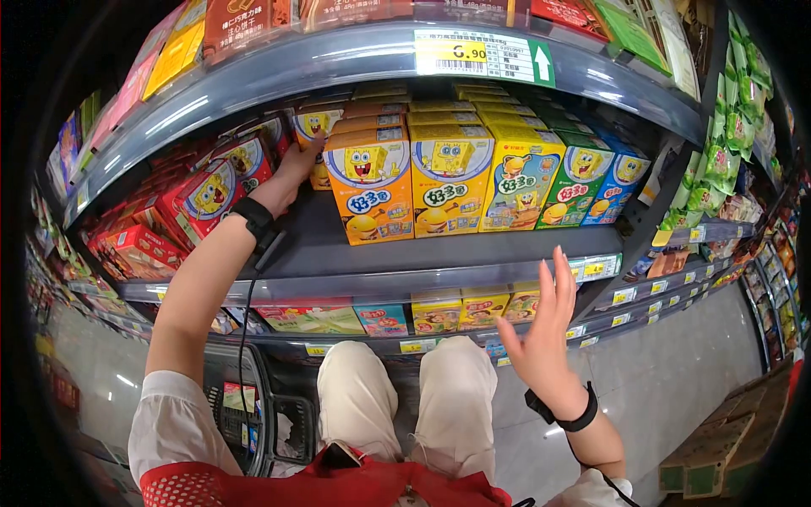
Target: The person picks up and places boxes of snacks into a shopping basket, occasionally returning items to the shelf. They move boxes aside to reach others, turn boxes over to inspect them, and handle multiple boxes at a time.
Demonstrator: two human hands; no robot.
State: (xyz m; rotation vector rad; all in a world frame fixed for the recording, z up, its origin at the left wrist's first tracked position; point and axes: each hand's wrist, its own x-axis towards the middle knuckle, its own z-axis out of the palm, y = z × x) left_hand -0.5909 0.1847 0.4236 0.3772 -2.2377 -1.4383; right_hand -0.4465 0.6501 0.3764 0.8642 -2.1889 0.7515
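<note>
L hand is at 10 o'clock from view ctr, reaching deep onto the mid shelf. Its fingers touch an orange-yellow SpongeBob snack carton at 11 o'clock, set back behind the front line; some fingertips are hidden, so can't tell if the grip is closed or just resting. R hand is at 4 o'clock, in the air, empty, fingers open & spread, pointing approx 12.

Nearest neighbours: orange SpongeBob carton just to the 4 o'clock side of the touched one, upright at the shelf front; red SpongeBob cartons at 9-10 o'clock, some leaning. Yellow carton, green carton & blue carton run on toward 2. Shopping basket sits at 7 o'clock.

For good handling, my read: thumb on one side, fingers on the opp. side, low enough for control; squeeze lightly b/c thin card likely dents. Keep carton upright & in line w/ its row, moving along the 12-6 line rather than twisting. Watch L wrist & dangling cord vs. the red stack, as a knock could topple the leaning ones. R hand is well placed to steady the front orange one if it shifts.
</note>
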